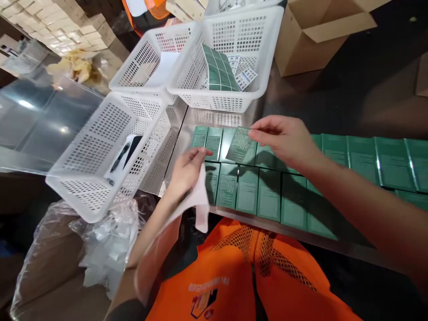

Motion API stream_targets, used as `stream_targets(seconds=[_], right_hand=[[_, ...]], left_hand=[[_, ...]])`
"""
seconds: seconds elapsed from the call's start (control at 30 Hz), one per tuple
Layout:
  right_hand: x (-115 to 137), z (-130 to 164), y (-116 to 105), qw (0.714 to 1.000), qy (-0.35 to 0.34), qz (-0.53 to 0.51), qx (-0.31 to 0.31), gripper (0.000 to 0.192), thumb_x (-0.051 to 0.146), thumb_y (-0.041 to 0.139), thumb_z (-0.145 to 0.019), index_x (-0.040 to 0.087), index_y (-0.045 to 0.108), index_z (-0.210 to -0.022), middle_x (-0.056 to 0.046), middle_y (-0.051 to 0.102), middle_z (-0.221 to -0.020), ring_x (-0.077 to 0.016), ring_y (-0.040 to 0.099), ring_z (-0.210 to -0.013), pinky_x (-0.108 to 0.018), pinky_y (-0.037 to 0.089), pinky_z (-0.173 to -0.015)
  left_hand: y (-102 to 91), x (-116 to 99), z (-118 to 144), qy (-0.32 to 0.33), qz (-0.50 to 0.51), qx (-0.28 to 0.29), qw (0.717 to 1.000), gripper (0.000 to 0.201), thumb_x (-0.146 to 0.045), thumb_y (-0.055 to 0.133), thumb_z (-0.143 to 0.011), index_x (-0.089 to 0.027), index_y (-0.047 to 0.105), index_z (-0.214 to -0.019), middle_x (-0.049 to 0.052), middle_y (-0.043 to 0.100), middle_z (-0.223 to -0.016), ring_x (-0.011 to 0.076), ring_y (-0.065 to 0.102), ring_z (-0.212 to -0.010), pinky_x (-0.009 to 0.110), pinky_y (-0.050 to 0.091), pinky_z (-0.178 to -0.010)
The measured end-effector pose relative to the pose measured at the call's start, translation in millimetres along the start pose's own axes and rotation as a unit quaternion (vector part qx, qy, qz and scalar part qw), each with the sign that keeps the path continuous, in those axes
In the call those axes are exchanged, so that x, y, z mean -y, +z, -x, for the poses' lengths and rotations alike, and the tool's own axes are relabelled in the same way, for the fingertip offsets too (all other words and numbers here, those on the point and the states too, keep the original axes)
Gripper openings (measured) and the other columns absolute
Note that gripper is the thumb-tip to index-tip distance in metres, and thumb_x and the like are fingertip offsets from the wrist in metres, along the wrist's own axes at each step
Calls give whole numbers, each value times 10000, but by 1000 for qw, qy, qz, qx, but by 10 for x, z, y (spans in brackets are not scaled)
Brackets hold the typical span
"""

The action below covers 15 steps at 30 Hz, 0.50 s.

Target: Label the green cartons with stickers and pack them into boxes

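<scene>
While three baskets (214, 96) stand behind, right hand (287, 140) pinches one label (241, 145).

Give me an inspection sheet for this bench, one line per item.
Surface: steel table, reflective.
Job's things: green boxes flat in two rows; right hand pinches a clear label above them; left hand rests on a box, holding a white backing strip.
Clutter: three white baskets, one holding a pen; green label sheet.
Grippers: bare hands only.
Cables: nothing seen.
Surroundings: cardboard box, plastic bags.
</scene>
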State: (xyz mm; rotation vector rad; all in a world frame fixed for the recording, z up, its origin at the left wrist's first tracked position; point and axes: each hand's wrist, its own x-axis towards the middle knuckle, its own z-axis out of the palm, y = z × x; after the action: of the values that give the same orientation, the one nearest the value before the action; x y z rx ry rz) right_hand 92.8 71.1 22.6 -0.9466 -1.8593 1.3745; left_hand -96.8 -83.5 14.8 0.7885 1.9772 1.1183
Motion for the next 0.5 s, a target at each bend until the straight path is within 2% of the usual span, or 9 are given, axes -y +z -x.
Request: stream_targets(seconds=[0.13, 0.27, 0.37, 0.5], right_hand=[[-171, -272, 116, 995, 82, -37, 38, 74, 212, 814, -766, 192, 744, -779, -2, 658, -680, -136, 572, -620, -271, 469, -562], [-226, -363, 200, 992, 106, -33, 62, 132, 250, 846, -745, 180, 755, -811, -21, 696, -738, -144, 589, -650, -265, 464, -553], [-298, -404, 250, 994, 87, 12, 65, 143, 292, 814, -774, 171, 772, -837, -25, 715, -733, -151, 607, -653, -272, 462, -580], [-411, -444, 302, 990, 31, 134, 30, 138, 320, 803, -773, 186, 795, -810, -27, 751, -749, -183, 665, -715, -301, 489, -696]], left_hand=[[187, 67, -139, 87, -108, 21, 990, 338, -505, 618, -883, -189, 729, -922, -40, 531, -553, 137, 507, -552, 260, 336, -557], [253, 65, -232, 78, -178, 42, 980, 326, -495, 591, -893, -197, 683, -799, -30, 544, -552, 156, 535, -564, 275, 327, -566], [299, 41, -261, 71, -238, 35, 968, 293, -425, 582, -904, -206, 628, -716, -22, 553, -562, 167, 541, -587, 280, 321, -580], [364, 33, -299, 75, -329, 25, 941, 294, -385, 559, -929, -211, 612, -698, 8, 592, -614, 194, 562, -653, 292, 321, -607]])
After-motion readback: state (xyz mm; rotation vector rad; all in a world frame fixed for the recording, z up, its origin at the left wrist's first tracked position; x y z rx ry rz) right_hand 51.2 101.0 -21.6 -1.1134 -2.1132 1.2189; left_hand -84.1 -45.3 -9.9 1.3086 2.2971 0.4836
